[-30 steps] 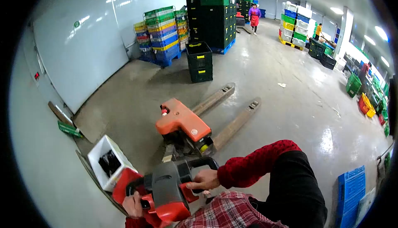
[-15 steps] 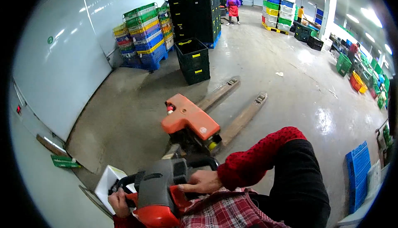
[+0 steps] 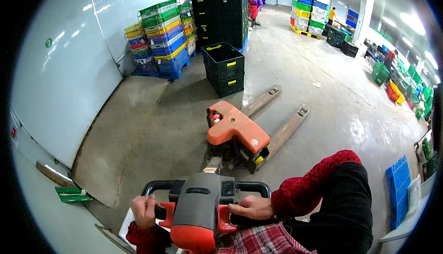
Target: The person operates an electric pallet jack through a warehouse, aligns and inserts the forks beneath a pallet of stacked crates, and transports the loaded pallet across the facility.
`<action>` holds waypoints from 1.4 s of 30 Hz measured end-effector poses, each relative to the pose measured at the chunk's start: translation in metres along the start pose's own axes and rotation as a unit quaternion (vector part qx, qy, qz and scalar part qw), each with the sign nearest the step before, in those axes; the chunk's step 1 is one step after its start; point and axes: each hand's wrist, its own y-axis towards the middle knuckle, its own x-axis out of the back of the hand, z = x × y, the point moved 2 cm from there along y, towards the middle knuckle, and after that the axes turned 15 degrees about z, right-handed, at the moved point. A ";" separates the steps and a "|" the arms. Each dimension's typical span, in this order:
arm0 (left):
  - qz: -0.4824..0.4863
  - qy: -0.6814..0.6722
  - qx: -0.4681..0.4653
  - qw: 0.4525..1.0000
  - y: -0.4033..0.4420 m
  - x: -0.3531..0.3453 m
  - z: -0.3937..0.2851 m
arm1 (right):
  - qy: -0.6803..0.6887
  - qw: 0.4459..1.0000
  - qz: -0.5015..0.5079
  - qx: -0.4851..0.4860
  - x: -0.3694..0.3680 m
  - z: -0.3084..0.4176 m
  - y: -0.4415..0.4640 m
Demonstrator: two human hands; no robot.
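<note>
Head view, held handle (image 3: 196,203), white box (image 3: 126,221) part-hidden

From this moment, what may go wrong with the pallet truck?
A fork of the pallet truck might hit the two black crates close by if it swings left.
The shiny floor may be slippery.
The person in red and purple, beside the tall black stack, might step into its path.

Red sleeves (image 3: 302,185), plaid top (image 3: 271,241)
</note>
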 end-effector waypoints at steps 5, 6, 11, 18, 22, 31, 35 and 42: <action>0.001 0.000 -0.046 0.999 0.067 0.008 0.017 | 0.032 0.999 -0.027 -0.024 0.029 0.002 0.023; 0.015 -0.018 -0.049 0.999 0.082 0.012 0.020 | 0.047 0.998 -0.035 -0.013 0.037 0.009 0.026; 0.060 -0.037 -0.075 0.995 0.163 0.016 0.069 | 0.078 0.992 -0.079 -0.052 0.078 0.015 0.073; 0.107 -0.075 -0.104 0.986 0.325 0.015 0.124 | 0.151 0.972 -0.179 -0.036 0.163 0.018 0.149; 0.132 -0.086 -0.126 0.979 0.410 -0.011 0.139 | 0.154 0.957 -0.238 -0.065 0.213 0.010 0.165; 0.155 -0.027 -0.227 0.961 0.622 -0.088 0.167 | 0.177 0.903 -0.374 -0.112 0.357 -0.053 0.235; 0.151 -0.041 -0.224 0.962 0.643 -0.180 0.181 | 0.140 0.883 -0.435 -0.109 0.368 -0.135 0.239; 0.164 -0.095 -0.237 0.953 0.656 -0.156 0.147 | 0.051 0.886 -0.454 -0.080 0.382 -0.103 0.214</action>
